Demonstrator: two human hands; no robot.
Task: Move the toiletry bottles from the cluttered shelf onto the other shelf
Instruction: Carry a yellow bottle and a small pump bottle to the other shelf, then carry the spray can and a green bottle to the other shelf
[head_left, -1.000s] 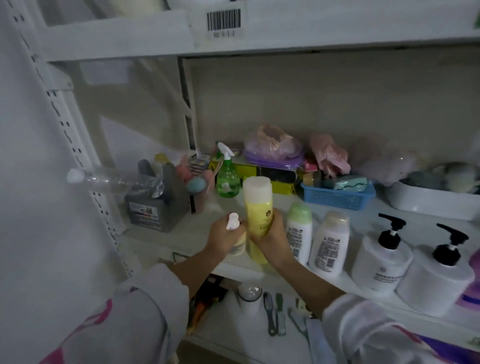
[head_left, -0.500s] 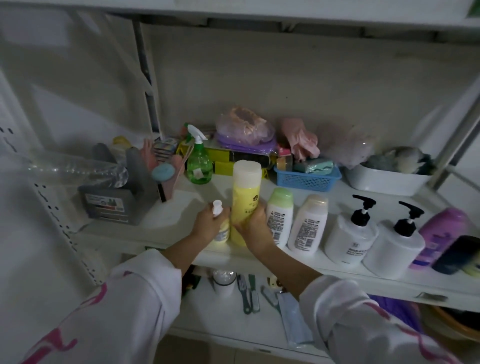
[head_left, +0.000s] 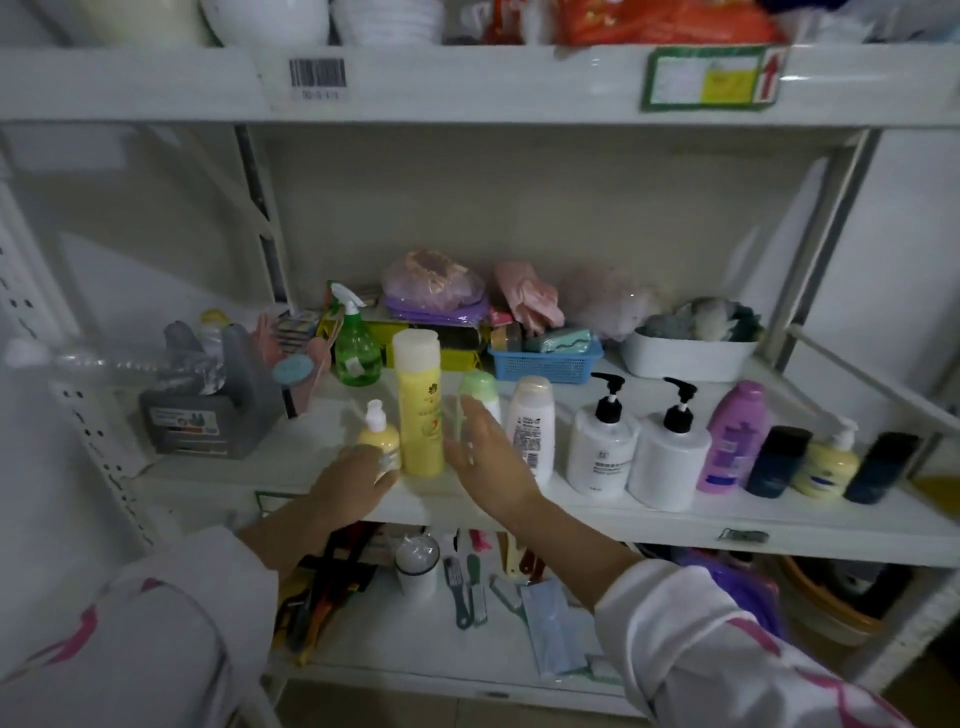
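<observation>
On the middle shelf (head_left: 649, 525), seen from the head camera, a row of toiletry bottles stands along the front edge. The tall yellow bottle (head_left: 418, 405) is upright near the left end, with the small yellow pump bottle (head_left: 379, 439) just to its left and touching or nearly so. The green-capped bottle (head_left: 480, 389) and a white bottle (head_left: 531, 423) follow to the right, then two white pump bottles (head_left: 636, 447), a purple bottle (head_left: 735, 436) and darker ones further along.

The left hand (head_left: 356, 486) rests low beside the small pump bottle, fingers loosely curled; it seems to touch the base, but a firm grip cannot be confirmed. The right hand (head_left: 491, 462) is flat and spread wide, holding nothing, partly covering the green-capped bottle.

Judging from this, both yellow bottles look set down. To finish well, each hand should lift straight away without brushing the tall, easily tipped bottle.

Clutter at the back is dim and blurred. The lower shelf (head_left: 415, 654) is partly hidden by arms and sleeves. Labels are unreadable, and the upper shelf's contents are cut off.
</observation>
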